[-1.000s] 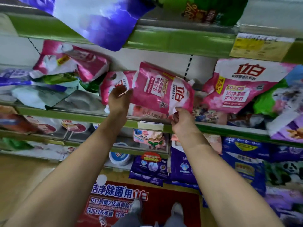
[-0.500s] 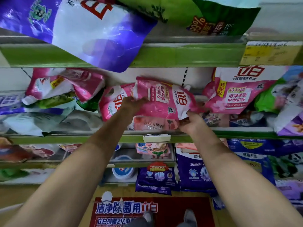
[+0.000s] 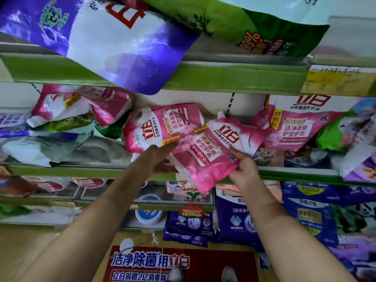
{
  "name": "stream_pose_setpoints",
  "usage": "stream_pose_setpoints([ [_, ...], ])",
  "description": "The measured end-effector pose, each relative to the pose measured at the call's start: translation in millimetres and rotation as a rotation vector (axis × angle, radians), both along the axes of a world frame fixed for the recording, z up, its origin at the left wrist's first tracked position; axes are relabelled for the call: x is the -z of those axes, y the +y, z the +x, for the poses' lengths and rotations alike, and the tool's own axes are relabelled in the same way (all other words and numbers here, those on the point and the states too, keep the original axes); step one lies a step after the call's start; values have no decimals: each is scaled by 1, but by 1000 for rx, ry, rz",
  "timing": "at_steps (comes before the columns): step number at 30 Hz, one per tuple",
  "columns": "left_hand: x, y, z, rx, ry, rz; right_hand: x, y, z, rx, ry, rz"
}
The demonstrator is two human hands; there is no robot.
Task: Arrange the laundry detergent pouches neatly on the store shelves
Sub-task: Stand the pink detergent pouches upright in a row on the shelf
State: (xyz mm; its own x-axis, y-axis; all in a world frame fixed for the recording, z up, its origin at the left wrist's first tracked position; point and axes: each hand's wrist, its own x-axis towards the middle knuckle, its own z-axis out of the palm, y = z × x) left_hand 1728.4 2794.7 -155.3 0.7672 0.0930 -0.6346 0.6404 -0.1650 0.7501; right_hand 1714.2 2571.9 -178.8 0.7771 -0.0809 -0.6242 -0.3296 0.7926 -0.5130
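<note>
Two hands work at the middle shelf [image 3: 81,171] of a green-edged store rack. The right hand [image 3: 243,169] has its fingers curled around the lower right edge of a pink pouch [image 3: 211,153], which tilts out over the shelf lip, spout pointing up and far. The left hand [image 3: 160,154] reaches in with fingers fairly straight, touching the pouch's left side just below a second pink pouch [image 3: 162,127] that lies sideways on the shelf behind.

By my judgement, the step in hand is seating the held pouch among its pink neighbours; next it needs turning upright and pushing back beside the sideways one, with the left hand steadying the soft bag so it does not slump off the edge.

Both pouches carry the red brand mark 立白 with 全效馨香洗衣液 beneath, plus 10大功效 and 洁净柔顺 护型护衣. A larger pink pouch [image 3: 295,123] to the right shows the same wording and 特惠装. A red floor banner [image 3: 183,265] near the feet reads 洁净除菌用立白.
</note>
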Motion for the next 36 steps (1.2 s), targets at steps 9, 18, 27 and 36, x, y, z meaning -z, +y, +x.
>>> stream_pose_setpoints([
  [9,25,0,13,-17,-184,-185,-2,-11,-6,-40,-99,-38],
  [18,11,12,-11,441,-91,-394,-9,-30,-14,-201,-237,-2],
  [27,20,0,-55,494,-170,-532,-7,-14,-18,-412,-306,-26],
  [36,22,1,-71,434,-149,-449,-32,-17,-36,-331,-342,-95],
])
